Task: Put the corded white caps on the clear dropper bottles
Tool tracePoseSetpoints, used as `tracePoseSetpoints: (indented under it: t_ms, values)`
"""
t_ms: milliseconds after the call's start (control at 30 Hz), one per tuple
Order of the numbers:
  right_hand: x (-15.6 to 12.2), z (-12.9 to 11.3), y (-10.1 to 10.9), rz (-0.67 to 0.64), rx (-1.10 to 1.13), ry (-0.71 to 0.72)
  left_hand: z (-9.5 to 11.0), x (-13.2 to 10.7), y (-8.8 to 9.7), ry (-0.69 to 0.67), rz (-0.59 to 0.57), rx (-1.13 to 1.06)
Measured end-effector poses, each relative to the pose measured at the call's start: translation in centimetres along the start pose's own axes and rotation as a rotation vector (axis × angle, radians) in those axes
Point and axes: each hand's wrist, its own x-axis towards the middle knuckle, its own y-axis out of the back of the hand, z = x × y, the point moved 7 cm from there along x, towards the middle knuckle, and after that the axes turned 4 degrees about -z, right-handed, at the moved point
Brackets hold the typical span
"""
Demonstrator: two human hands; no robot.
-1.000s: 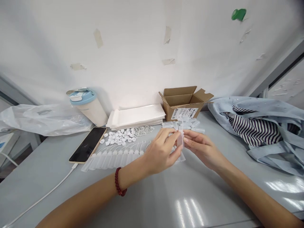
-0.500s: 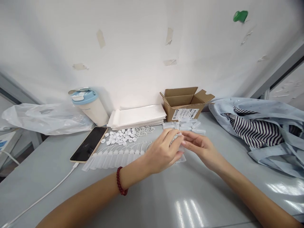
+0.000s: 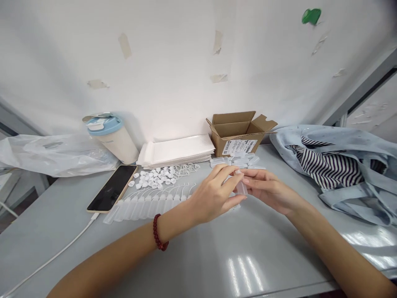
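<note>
White plastic bag (image 3: 58, 155) | tumbler (image 3: 116, 142), faint lettering illegible | phone (image 3: 112, 188) | white caps (image 3: 158, 177) behind bottle row (image 3: 145, 208), partly masked by left hand (image 3: 212, 194) | that hand's fingers clamped on small translucent bottle (image 3: 242, 188) | open carton (image 3: 238, 131) behind it, label (image 3: 240, 147) print too small to read | right hand (image 3: 273, 188), fingertips closed on same bottle's right side | pale-blue cloth bag (image 3: 362, 148)

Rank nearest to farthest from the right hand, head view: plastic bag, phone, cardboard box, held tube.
From the right hand:
1. Held tube: against it, left side.
2. Cardboard box: beyond, slightly left.
3. Phone: well left.
4. Plastic bag: far left.
</note>
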Motion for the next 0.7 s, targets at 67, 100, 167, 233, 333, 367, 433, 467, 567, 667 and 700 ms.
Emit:
tracePoseSetpoints:
  t_ms: [67,100,167,233,333,367,433,467,567,667,700]
  values:
    - [-0.2,-0.3,0.3,-0.031,-0.047,-0.026,-0.1,0.3,-0.4,0.028,-0.012,-0.021]
    - [-0.3,-0.5,0.6,-0.042,-0.089,-0.038,-0.1,0.5,-0.7,0.047,-0.024,-0.027]
    - [-0.5,-0.7,1.1,-0.056,-0.206,-0.072,-0.1,0.9,-1.4,0.084,-0.063,-0.025]
    - [-0.6,-0.6,2.0,-0.029,-0.359,-0.118,0.0,1.1,-2.3,0.12,-0.134,0.001]
    - [-0.6,-0.4,3.1,0.043,-0.569,-0.174,0.0,1.1,-3.9,0.159,-0.273,0.073]
    - [-0.6,-0.3,3.4,0.055,-0.618,-0.187,0.0,1.0,-4.4,0.169,-0.314,0.094]
    - [-0.5,0.1,3.4,0.047,-0.684,-0.209,-0.1,0.8,-5.2,0.188,-0.375,0.119]
    - [-0.4,0.3,3.4,0.038,-0.704,-0.21,-0.1,0.6,-5.5,0.196,-0.4,0.126]
    - [-0.2,0.6,3.1,0.008,-0.71,-0.186,-0.2,0.3,-6.3,0.22,-0.457,0.149]
    - [-0.1,0.9,3.1,0.01,-0.727,-0.19,-0.2,0.1,-6.6,0.221,-0.49,0.165]
    - [0.0,1.0,3.1,0.017,-0.739,-0.199,-0.1,0.1,-6.7,0.217,-0.495,0.168]
